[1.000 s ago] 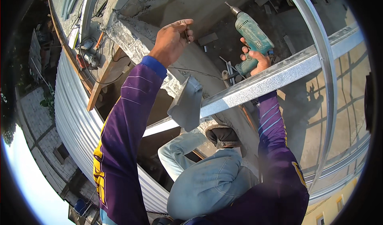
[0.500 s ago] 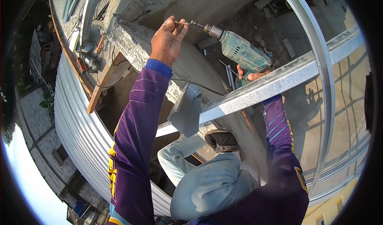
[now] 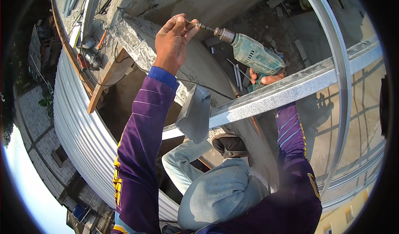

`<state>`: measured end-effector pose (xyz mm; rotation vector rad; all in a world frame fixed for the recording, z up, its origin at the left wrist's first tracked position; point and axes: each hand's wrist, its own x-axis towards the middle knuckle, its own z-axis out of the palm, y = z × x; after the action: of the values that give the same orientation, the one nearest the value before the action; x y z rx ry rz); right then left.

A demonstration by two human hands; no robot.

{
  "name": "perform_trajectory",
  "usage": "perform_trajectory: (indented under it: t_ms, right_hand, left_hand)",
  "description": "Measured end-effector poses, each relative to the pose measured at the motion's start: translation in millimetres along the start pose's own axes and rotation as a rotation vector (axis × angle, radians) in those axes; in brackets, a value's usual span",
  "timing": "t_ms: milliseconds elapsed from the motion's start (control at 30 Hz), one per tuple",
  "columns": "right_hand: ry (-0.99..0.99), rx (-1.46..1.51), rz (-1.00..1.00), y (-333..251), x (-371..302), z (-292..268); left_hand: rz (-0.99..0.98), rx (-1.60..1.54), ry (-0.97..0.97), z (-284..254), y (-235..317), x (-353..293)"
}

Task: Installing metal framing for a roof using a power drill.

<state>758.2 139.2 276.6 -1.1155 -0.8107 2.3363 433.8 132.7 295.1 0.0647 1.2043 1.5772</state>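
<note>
Between its fingertips my left hand (image 3: 172, 45) pinches a thin screw (image 3: 190, 22), whose head meets the socket bit (image 3: 204, 26) at the front of a teal power drill (image 3: 255, 54). My right hand (image 3: 271, 79) is wrapped round the drill's handle, partly hidden behind a galvanized metal beam (image 3: 270, 96). The drill points up and left, toward the left fingers. Below the left wrist, a short grey metal bracket (image 3: 194, 113) stands at the beam.
A curved metal bar (image 3: 338, 59) crosses the beam at the right. Rough broken concrete (image 3: 135, 41) runs beside my left arm. Tools and cables lie by a wooden plank (image 3: 107, 80); corrugated metal sheeting (image 3: 79, 122) slopes down at the left. A lower floor shows far below.
The screw's head and the drill's socket bit, apart before, now meet. The drill has shifted slightly right, and my left fingers have turned a little around the screw.
</note>
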Motion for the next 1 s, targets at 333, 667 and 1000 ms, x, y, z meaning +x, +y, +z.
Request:
perform_trajectory:
  t_ms: [333, 667, 1000]
  right_hand:
    - [-0.043, -0.035, 0.025, 9, 4, -7]
    - [-0.170, -0.086, 0.063, -19, 23, -39]
    - [0.053, -0.412, -0.009, -80, 12, -61]
  left_hand:
    - [0.064, 0.130, -0.099, -10, 8, -23]
    - [-0.244, 0.916, -0.491, -39, 31, -21]
    - [-0.103, 1.091, -0.468, -60, 5, -16]
